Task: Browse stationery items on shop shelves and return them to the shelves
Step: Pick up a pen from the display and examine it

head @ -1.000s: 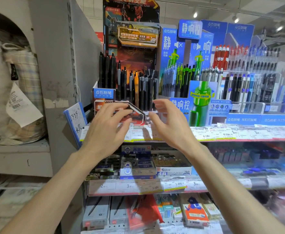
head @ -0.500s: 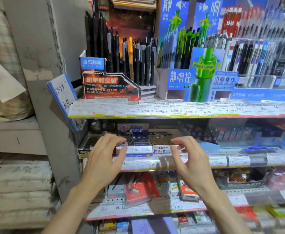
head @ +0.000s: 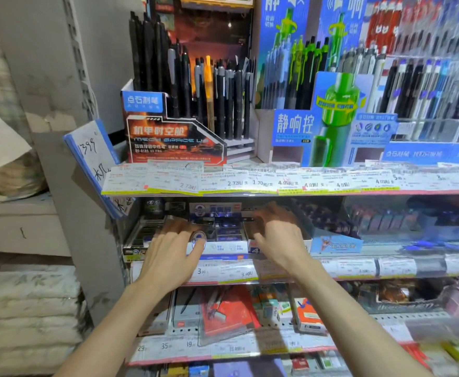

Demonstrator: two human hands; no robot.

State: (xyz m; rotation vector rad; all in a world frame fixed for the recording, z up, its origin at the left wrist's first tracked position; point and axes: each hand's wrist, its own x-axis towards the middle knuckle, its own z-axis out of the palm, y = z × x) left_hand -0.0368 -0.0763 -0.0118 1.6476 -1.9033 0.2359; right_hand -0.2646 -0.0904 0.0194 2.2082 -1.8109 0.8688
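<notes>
A white and blue box of pen refills (head: 222, 242) stands on the middle shelf (head: 358, 268), behind the price tag rail. My left hand (head: 169, 254) is at the box's left side, thumb against its front face, fingers stretched over the boxes to its left. On the box's right side, my right hand (head: 275, 236) reaches in with its fingers spread and motion-blurred. Neither hand plainly grips anything. The black pen display (head: 176, 142) with its orange card stands on the top shelf above.
A blue and green pen display (head: 328, 115) and racks of pens (head: 424, 85) fill the top shelf to the right. A handwritten sign (head: 92, 151) sticks out at the shelf's left end. A grey upright (head: 59, 104) bounds the left. Boxed goods (head: 228, 314) fill the lower shelf.
Both hands dropped from the black pen display on the top shelf to the middle shelf and now reach in either side of the white and blue box. The view tilted down.
</notes>
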